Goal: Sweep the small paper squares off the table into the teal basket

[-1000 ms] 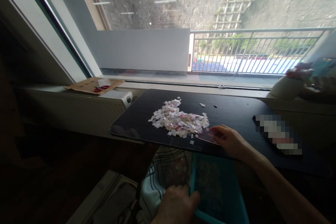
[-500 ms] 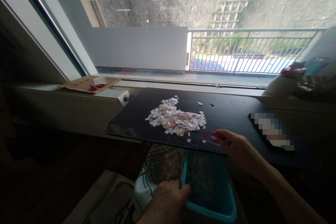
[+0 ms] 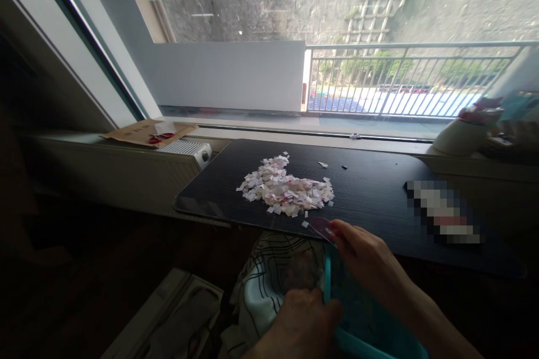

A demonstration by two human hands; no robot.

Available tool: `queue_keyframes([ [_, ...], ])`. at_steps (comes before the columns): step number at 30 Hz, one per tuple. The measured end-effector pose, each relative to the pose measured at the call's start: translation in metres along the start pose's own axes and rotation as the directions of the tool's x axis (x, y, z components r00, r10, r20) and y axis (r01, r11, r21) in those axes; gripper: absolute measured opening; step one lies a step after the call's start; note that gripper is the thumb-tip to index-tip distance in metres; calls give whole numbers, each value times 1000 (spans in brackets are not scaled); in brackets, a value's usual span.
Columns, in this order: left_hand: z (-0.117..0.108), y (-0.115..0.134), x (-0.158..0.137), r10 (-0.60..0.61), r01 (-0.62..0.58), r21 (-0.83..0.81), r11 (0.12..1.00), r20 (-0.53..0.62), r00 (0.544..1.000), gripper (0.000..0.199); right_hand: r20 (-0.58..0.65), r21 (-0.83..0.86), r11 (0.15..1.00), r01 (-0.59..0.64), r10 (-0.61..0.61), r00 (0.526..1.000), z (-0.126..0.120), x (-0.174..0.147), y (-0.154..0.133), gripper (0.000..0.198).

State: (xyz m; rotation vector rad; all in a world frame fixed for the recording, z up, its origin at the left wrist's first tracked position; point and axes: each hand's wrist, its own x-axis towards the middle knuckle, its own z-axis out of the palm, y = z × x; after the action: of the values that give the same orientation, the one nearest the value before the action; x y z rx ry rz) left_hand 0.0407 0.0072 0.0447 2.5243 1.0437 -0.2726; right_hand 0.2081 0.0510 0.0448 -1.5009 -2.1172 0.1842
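My left hand (image 3: 305, 314) is closed on the near-left rim of a teal plastic bin (image 3: 366, 345), held just below the front edge of the black table (image 3: 366, 179). My right hand (image 3: 364, 247) pinches a thin, see-through pink plastic piece (image 3: 321, 227) at the table's front edge, over the bin. Its exact kind is unclear. A heap of small cut paper scraps (image 3: 290, 190) lies on the table beyond it. One loose scrap (image 3: 305, 224) sits just left of the pink piece. The bin's inside is dark and partly covered by my right arm.
Red-handled scissors (image 3: 160, 138) rest on brown paper (image 3: 130, 133) on the left sill, beside a white radiator (image 3: 185, 151). A blurred-out flat object (image 3: 444, 213) lies at the table's right. A white rounded object (image 3: 457, 133) stands on the right sill.
My right hand has drawn the pink piece left and down to the table edge. A scrap near it no longer shows. My left hand and the bin have shifted right and lower.
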Motion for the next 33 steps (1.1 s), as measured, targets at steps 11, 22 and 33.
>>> queue_keyframes([
  [11, -3, -5, -4, -5, 5, 57, 998, 7, 1000, 20, 89, -2, 991, 137, -136, 987, -12, 5, -14, 26],
  [22, 11, -29, -28, -89, 89, 4, 996, -69, 994, 14, 14, -158, 980, 123, -123, 992, -13, 29, 7, 28],
  [33, 22, -51, -46, -222, 204, -120, 972, -155, 963, 13, 81, -45, 991, 123, -119, 990, -20, 15, 15, 28],
])
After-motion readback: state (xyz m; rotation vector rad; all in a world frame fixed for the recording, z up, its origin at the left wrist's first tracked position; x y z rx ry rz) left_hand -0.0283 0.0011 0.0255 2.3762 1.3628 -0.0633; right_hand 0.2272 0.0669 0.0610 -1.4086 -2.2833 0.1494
